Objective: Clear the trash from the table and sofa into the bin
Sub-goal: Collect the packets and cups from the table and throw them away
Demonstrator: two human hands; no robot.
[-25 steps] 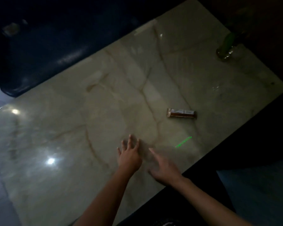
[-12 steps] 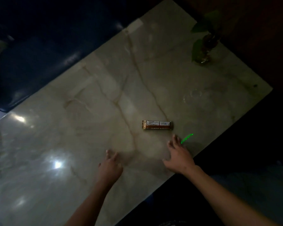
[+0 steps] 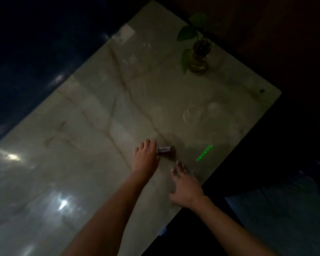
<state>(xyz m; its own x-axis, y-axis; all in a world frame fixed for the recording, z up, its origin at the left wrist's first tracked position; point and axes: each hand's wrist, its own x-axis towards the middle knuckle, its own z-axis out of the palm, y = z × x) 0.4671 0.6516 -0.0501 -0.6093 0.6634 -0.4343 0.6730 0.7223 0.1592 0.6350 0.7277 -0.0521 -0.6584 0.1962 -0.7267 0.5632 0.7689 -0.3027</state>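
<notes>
The wrapper (image 3: 164,151) on the table (image 3: 100,126) is covered by the left hand (image 3: 146,157); whether the fingers have closed cannot be told. It should be pinched by its long edges. The right hand (image 3: 185,187) is spread, empty.

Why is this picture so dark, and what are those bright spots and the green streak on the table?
Head view: the room is dim, so the surroundings sink into black; white spots are lamp glare on the glossy marble table; the green dashed streak is projected light, source unseen; the left hand at the wrapper looks soft, and the right hand blurs slightly.
</notes>
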